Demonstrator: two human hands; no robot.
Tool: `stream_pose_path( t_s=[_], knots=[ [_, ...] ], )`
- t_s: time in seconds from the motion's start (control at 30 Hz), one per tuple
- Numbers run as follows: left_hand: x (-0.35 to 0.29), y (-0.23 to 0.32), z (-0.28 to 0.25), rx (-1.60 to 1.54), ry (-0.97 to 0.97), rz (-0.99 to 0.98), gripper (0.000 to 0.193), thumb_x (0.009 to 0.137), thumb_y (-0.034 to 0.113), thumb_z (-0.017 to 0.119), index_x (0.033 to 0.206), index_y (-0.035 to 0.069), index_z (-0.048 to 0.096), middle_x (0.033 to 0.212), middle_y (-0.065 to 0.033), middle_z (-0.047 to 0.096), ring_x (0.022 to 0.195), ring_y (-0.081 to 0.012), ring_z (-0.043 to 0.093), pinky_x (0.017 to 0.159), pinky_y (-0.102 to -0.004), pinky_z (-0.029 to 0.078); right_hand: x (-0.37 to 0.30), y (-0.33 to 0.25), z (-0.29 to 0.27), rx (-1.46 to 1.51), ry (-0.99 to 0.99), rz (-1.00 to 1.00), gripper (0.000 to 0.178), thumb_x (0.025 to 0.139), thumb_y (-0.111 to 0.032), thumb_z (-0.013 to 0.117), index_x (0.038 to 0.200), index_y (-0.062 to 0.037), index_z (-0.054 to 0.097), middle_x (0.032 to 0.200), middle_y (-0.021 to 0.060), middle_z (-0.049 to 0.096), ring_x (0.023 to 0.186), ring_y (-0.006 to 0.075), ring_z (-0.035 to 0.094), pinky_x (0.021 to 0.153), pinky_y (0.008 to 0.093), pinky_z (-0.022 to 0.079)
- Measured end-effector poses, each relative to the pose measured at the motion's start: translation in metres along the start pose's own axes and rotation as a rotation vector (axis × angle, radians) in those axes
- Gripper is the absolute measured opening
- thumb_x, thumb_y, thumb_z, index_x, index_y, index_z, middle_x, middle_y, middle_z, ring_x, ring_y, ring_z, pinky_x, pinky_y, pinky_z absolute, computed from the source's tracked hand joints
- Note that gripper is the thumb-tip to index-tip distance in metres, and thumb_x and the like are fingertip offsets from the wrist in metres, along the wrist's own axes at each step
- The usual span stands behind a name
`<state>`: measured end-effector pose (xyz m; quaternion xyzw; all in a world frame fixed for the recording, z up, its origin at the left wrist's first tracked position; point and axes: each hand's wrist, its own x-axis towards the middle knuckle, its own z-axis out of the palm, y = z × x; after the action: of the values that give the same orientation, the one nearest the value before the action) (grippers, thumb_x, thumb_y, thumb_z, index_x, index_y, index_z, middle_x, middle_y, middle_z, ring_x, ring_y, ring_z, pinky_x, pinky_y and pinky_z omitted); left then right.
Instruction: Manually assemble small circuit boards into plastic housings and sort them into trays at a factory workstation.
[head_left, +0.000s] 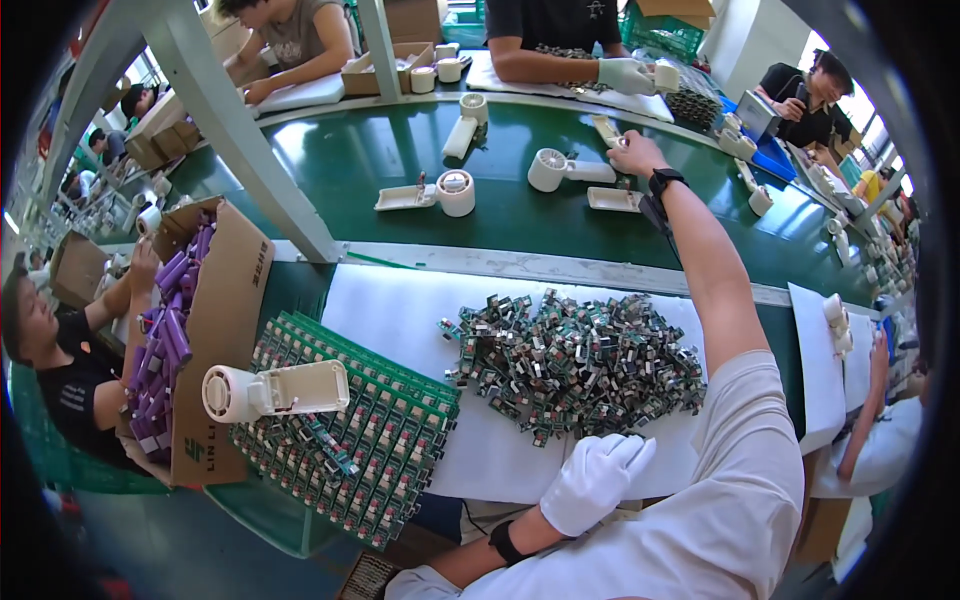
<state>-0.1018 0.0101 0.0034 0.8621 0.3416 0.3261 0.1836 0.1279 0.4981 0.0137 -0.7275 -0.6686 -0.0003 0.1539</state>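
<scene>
Green belt (330, 165) curving beyond a white mat (385, 305).
Carton (235, 330) is holding purple cells (172, 325); board panels (390, 425) are lying beside it, with a fan (228, 394) lying on top; a board heap (580, 360) is piling up on the mat. Gloved left hand (590, 485) is pointing past the heap's near edge, fingers (632, 453) extending, unclenched. Bare right hand (638, 155) is reaching over the belt, touching a cream shell (604, 129); can't tell whether it's clamping. Shell is sitting toward the belt's far side.

The green belt (440, 236) offers passage between the cream fans (457, 195) and rail (520, 266), while the circuit-board heap (580, 360) blocks the left hand (592, 487) ahead.
</scene>
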Motion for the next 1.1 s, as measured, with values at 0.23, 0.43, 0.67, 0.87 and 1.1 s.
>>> stream_pose_path(
  t_s=[0.23, 0.43, 0.67, 0.87, 1.1],
  knots=[
    [0.010, -0.003, -0.003, -0.015, 0.028, 0.067, 0.052, 0.084, 0.010, 0.058, 0.135, -0.002, 0.058, 0.117, -0.0088, 0.061, 0.104, -0.0226, 0.060, 0.086, -0.0360, 0.046, -0.067, 0.019, -0.091, 0.420, 0.143, -0.338, 0.053, 0.081, -0.023, 0.082, 0.126, -0.0062, 0.059, 0.102, 0.0062, 0.067, 0.094, 0.0149, 0.064, 0.087, 0.0275, 0.052],
    [0.008, -0.002, 0.003, -0.035, 0.025, 0.037, 0.046, 0.083, 0.005, 0.063, 0.129, 0.004, 0.065, 0.120, -0.0083, 0.065, 0.105, -0.0262, 0.062, 0.090, -0.0388, 0.048, -0.254, 0.037, -0.220, 0.740, -0.421, -0.443, 0.047, 0.077, -0.003, 0.078, 0.120, -0.0095, 0.060, 0.130, 0.0068, 0.062, 0.104, 0.0121, 0.059, 0.085, 0.0273, 0.051],
    [0.010, -0.003, 0.003, 0.033, 0.028, 0.019, 0.043, 0.079, -0.003, 0.067, 0.120, 0.009, 0.069, 0.116, -0.0061, 0.068, 0.099, -0.0258, 0.063, 0.087, -0.0371, 0.051, -0.430, 0.077, -0.237, 0.557, -0.619, -0.220, 0.033, 0.072, 0.000, 0.072, 0.103, -0.0073, 0.063, 0.129, 0.0090, 0.063, 0.103, 0.0194, 0.064, 0.081, 0.0301, 0.052],
    [0.023, 0.007, -0.005, 0.044, 0.128, 0.003, 0.040, 0.079, -0.007, 0.068, 0.115, 0.010, 0.073, 0.104, -0.0071, 0.072, 0.090, -0.0268, 0.066, 0.083, -0.0371, 0.053, -0.464, 0.062, -0.202, 0.178, -0.034, -0.397, 0.039, 0.076, 0.002, 0.071, 0.112, -0.0135, 0.070, 0.123, 0.0076, 0.064, 0.095, 0.0244, 0.064, 0.079, 0.0334, 0.053],
    [0.049, 0.033, 0.003, -0.286, 0.282, -0.057, 0.030, 0.086, -0.007, 0.071, 0.111, 0.008, 0.076, 0.100, -0.0073, 0.075, 0.081, -0.0220, 0.066, 0.074, -0.0336, 0.052, -0.495, 0.036, -0.208, 0.285, -0.053, 0.112, 0.041, 0.082, -0.008, 0.076, 0.121, -0.0188, 0.073, 0.082, 0.0069, 0.066, 0.072, 0.0187, 0.064, 0.065, 0.0317, 0.051]
  ],
)
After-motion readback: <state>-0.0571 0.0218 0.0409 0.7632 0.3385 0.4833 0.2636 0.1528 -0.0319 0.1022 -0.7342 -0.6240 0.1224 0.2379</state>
